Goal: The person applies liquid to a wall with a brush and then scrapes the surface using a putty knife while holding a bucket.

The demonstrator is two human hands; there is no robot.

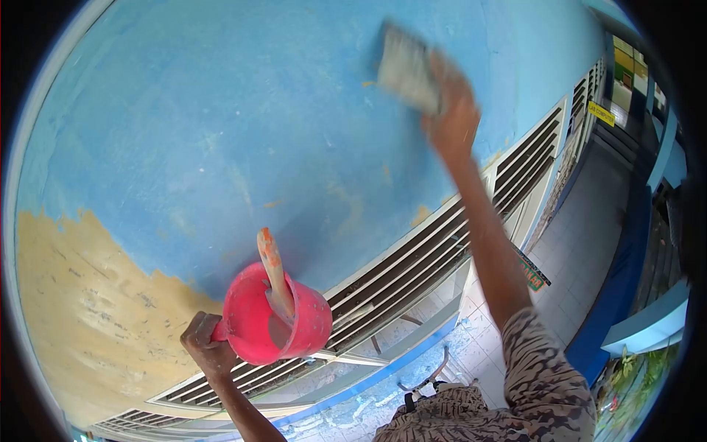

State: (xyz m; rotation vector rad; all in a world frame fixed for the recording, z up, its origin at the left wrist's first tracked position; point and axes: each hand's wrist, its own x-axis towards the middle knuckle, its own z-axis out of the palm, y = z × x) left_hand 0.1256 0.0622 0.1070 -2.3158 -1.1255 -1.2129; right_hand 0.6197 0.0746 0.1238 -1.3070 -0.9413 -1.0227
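Observation:
My left hand [206, 345] is closed round the handle of a pink plastic dipper [311, 324], held tilted in front of the wall. A paintbrush [272, 256] with an orange-stained wooden handle leans inside it, its lower end in a greyish-blue liquid. Higher up and to the right, my right hand [454, 118] grips a wide flat brush [407, 70], pale with a dark edge and smeared by motion. That edge is at the blue painted wall [184, 140]; firm contact is hard to judge.
Bare tan plaster [103, 302] shows at the lower left of the wall. White louvred vents [412, 269] run diagonally below the blue area. A tiled walkway [582, 214] stretches along the right, with a yellow sign [601, 113] and plants [633, 376] beyond.

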